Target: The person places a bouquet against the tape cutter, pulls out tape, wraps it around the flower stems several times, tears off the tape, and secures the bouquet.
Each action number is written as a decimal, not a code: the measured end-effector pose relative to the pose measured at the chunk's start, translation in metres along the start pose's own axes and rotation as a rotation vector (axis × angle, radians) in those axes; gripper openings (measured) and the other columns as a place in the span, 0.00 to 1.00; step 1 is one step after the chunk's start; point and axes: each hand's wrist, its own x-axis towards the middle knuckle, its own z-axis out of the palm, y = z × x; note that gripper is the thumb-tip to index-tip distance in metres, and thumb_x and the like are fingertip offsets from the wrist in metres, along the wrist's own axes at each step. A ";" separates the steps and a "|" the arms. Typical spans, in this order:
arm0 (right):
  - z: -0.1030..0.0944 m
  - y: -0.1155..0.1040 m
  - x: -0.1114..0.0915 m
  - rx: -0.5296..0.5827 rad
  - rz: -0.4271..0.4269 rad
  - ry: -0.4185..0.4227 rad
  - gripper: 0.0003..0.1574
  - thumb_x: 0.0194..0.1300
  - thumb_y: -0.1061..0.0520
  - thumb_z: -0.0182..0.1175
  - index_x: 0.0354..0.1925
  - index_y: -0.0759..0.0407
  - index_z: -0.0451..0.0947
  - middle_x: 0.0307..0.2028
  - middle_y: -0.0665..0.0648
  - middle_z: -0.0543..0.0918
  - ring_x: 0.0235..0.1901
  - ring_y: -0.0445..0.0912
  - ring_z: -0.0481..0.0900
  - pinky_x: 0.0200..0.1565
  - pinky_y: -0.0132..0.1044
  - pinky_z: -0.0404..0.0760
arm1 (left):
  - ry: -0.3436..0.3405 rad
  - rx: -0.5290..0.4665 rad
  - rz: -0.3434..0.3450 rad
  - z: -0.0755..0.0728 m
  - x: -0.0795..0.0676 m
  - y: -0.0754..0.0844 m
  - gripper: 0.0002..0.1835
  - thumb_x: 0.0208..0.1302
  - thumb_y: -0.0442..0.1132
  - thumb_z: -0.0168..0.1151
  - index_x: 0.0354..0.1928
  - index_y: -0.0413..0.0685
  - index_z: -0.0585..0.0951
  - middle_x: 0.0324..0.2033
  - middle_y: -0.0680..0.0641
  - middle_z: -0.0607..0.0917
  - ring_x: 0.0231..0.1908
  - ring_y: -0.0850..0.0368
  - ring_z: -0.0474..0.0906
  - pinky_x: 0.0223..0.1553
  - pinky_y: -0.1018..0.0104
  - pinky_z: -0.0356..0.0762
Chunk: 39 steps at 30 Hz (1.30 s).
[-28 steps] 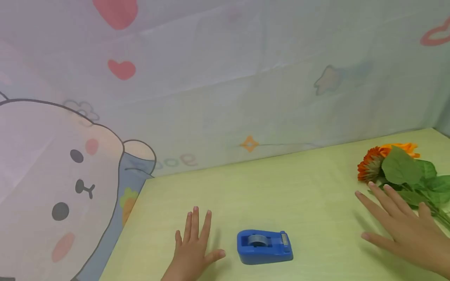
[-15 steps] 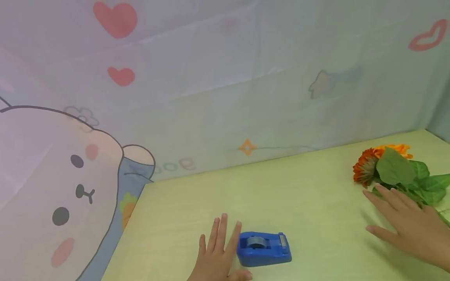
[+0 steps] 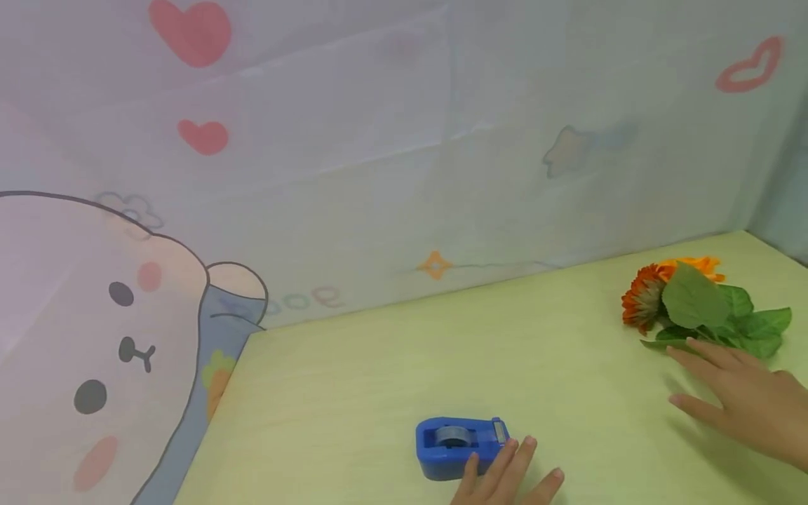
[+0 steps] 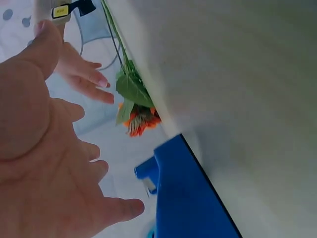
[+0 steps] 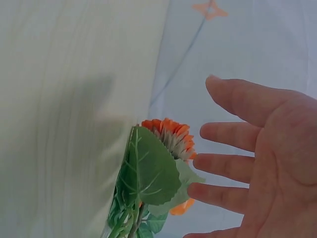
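A blue tape dispenser with a roll of tape sits at the front middle of the table. My left hand, fingers spread, is at its front right and overlaps its cutter end in the head view. In the left wrist view that hand is beside the dispenser and holds nothing. Orange artificial flowers with green leaves lie at the right. Over their stems, which it partly hides, my right hand hovers with fingers extended. The right wrist view shows its palm holding nothing.
A pale yellow-green table reaches back to a printed cloth hung behind it. The cloth carries hearts and a large cartoon animal at the left.
My left hand has moved right, from the dispenser's left side across to its front right. The right hand stays over the stems, slightly lower. The head view has shifted a little.
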 end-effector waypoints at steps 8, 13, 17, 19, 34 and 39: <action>-0.006 -0.001 0.001 0.098 -0.060 0.039 0.41 0.60 0.42 0.62 0.57 0.73 0.68 0.54 0.82 0.64 0.48 0.80 0.63 0.39 0.69 0.67 | -0.210 -0.101 0.060 -0.016 0.029 0.011 0.36 0.67 0.67 0.33 0.71 0.73 0.34 0.72 0.56 0.35 0.70 0.63 0.38 0.58 0.52 0.65; -0.005 -0.002 0.006 0.122 -0.096 0.088 0.38 0.58 0.46 0.65 0.54 0.75 0.70 0.51 0.81 0.67 0.46 0.77 0.67 0.40 0.66 0.69 | -0.297 -0.148 0.080 -0.021 0.047 0.017 0.37 0.67 0.67 0.32 0.70 0.73 0.29 0.71 0.57 0.28 0.70 0.64 0.32 0.59 0.53 0.64; -0.006 0.001 0.010 0.112 -0.085 0.078 0.38 0.58 0.47 0.65 0.54 0.76 0.70 0.50 0.82 0.68 0.45 0.76 0.69 0.39 0.65 0.71 | -0.397 -0.154 0.081 -0.020 0.073 0.023 0.38 0.65 0.69 0.30 0.69 0.74 0.27 0.70 0.59 0.26 0.69 0.66 0.32 0.58 0.54 0.64; -0.007 0.003 0.010 0.107 -0.067 0.052 0.39 0.58 0.46 0.64 0.54 0.76 0.69 0.51 0.82 0.67 0.45 0.76 0.69 0.38 0.65 0.71 | -0.446 -0.172 0.073 -0.018 0.088 0.028 0.39 0.64 0.70 0.31 0.68 0.76 0.27 0.70 0.60 0.27 0.69 0.67 0.34 0.57 0.55 0.65; -0.006 0.019 0.021 0.098 -0.062 0.008 0.39 0.61 0.46 0.62 0.54 0.79 0.68 0.49 0.85 0.66 0.44 0.77 0.68 0.38 0.64 0.71 | -0.403 -0.795 -0.304 -0.009 0.170 0.075 0.31 0.67 0.56 0.50 0.70 0.63 0.55 0.65 0.64 0.54 0.59 0.72 0.61 0.48 0.75 0.69; -0.007 0.024 0.025 0.098 -0.019 0.010 0.39 0.60 0.47 0.63 0.52 0.81 0.67 0.47 0.87 0.66 0.39 0.76 0.71 0.35 0.62 0.72 | -0.404 -1.338 -0.652 -0.014 0.187 0.087 0.24 0.65 0.47 0.56 0.62 0.64 0.66 0.56 0.64 0.65 0.48 0.69 0.72 0.43 0.66 0.74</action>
